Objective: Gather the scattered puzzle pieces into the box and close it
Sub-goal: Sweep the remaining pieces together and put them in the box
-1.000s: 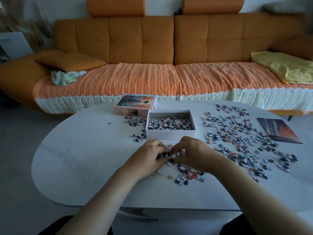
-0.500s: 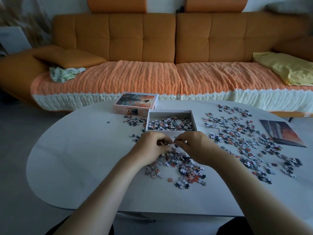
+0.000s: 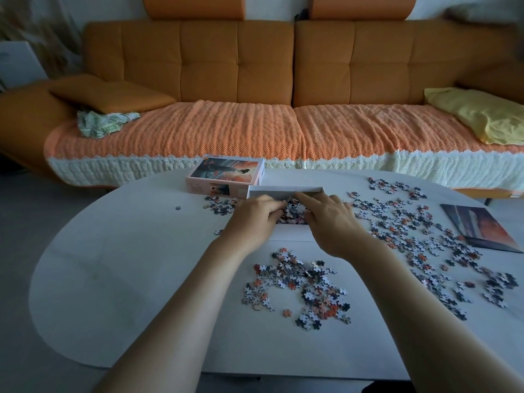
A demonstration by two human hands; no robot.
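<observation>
Your two hands meet over the one open box (image 3: 286, 189) at centre frame, just above the middle. Your left hand (image 3: 252, 219) is curled, fingers bunched toward the box's contents; your right hand (image 3: 330, 222) lies flatter, fingers extended toward the far wall. Whether either hand actually holds pieces cannot be told, since the fingertips merge with the pieces already in the box (image 3: 293, 212).

One box lid (image 3: 226, 175), printed with an orange scene, stands just beyond and to the left of the box, touching or nearly touching it. One printed sheet (image 3: 482, 226) lies at the right edge of the frame.

The loose pieces on the one white table (image 3: 113, 273) fall into three groups and two strays: a near pile (image 3: 297, 287) below your hands at lower centre; a wide scatter (image 3: 419, 236) running from right of the box to the lower right; a small cluster (image 3: 219, 207) just left of the box; one single piece (image 3: 177, 207) well apart at the left; and one single piece (image 3: 217, 232) beside your left wrist. The pieces themselves are too many and too small to count.

Across the top of the frame stands one orange sofa (image 3: 235, 63).
</observation>
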